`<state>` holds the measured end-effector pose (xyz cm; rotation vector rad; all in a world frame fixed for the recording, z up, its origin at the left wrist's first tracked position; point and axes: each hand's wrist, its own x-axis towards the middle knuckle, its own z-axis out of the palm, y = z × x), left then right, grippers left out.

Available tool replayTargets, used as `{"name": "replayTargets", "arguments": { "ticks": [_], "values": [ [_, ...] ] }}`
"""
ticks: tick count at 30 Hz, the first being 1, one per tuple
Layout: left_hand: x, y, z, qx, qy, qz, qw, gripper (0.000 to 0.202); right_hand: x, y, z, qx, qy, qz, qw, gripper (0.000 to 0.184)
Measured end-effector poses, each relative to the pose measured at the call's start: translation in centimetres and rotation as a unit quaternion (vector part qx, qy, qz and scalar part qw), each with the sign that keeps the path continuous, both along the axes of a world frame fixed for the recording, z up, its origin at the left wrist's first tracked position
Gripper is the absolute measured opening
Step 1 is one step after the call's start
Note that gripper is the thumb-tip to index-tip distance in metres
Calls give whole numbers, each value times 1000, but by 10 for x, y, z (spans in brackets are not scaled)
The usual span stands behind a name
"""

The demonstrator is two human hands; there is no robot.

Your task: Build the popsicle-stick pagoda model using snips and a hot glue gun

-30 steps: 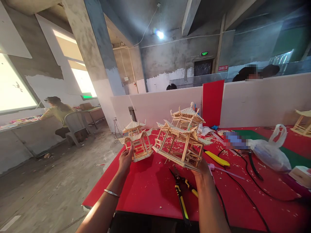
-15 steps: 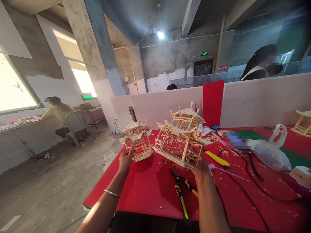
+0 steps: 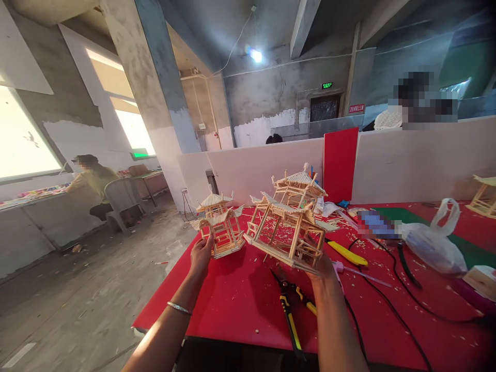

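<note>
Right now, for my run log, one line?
left hand: holds small pavilion model | right hand: holds large pavilion model | pliers on red table

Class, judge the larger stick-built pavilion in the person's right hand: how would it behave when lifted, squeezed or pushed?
Probably light: the right hand alone carries the larger pavilion by its base. Likely fragile: its thin sticks and open frame could snap if squeezed. Tall with overhanging roofs, it may tip if pushed high.
</note>
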<state>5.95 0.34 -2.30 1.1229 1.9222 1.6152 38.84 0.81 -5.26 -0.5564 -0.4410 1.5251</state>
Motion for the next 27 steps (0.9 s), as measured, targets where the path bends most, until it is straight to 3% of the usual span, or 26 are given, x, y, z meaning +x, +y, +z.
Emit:
{"name": "replayTargets", "arguments": {
  "ticks": [17,27],
  "values": [
    [0,0,0,-5,2,6,1000,65,0,-5,6,1,-2,6,1000,55],
    [9,-6,9,-8,-6,7,1000,69,4,2,-6,-1,-13,11,1000,47]
  ]
}}
